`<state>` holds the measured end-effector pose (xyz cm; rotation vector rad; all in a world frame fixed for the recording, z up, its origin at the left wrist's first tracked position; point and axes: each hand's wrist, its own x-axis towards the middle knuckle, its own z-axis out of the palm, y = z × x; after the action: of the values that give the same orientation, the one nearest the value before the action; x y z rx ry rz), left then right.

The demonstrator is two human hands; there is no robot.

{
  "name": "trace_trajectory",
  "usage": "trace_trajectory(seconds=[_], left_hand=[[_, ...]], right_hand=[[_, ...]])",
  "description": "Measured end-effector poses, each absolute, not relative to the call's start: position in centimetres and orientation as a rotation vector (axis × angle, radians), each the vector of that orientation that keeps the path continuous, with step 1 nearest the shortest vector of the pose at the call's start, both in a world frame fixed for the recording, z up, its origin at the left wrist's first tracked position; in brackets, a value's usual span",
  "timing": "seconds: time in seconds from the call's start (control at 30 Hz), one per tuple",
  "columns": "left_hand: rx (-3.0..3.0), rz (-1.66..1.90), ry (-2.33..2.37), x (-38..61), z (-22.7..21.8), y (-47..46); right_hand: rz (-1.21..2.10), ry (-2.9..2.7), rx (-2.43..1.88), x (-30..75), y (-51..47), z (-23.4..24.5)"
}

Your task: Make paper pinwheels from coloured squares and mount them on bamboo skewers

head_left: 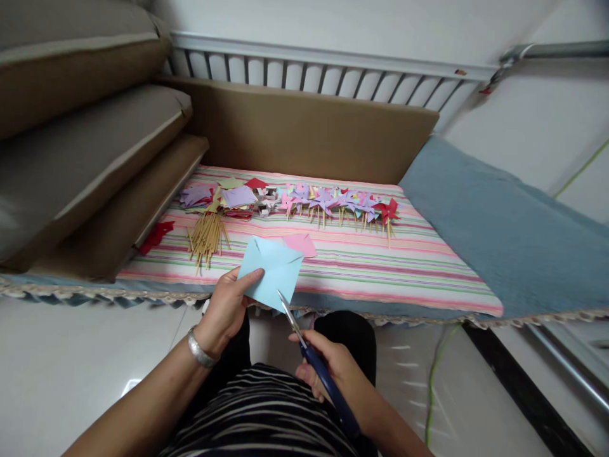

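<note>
My left hand (231, 302) pinches a light blue square of paper (273, 266) by its left side, thumb on top. Slits run inward from its two upper corners. In my right hand (328, 362) is a pair of scissors (314, 362) with dark blue handles. The blades meet the lower edge of the blue paper. Just behind it, a pink paper square (301, 244) lies on the striped cloth. Further back are a bundle of thin wooden sticks (208, 240), stacks of coloured paper (239, 197) and a row of paper pinwheels (323, 200) on sticks.
The striped cloth (361, 266) covers part of a low bed with a blue cover (504, 235). Large brown cushions (95, 146) are piled at the left, and a brown board (304, 130) stands at the back before a white radiator (309, 73). Red paper (157, 236) lies beside the cushions.
</note>
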<state>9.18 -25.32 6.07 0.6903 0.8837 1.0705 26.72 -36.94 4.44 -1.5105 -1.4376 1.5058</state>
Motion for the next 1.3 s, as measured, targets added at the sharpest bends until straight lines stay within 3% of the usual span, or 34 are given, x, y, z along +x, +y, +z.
trace_trajectory(seconds=[1.3], left_hand=[[0.695, 1.084, 0.93, 11.3, 6.5, -25.6]], right_hand=[[1.294, -1.481, -1.557, 27.6, -36.8, 4.1]])
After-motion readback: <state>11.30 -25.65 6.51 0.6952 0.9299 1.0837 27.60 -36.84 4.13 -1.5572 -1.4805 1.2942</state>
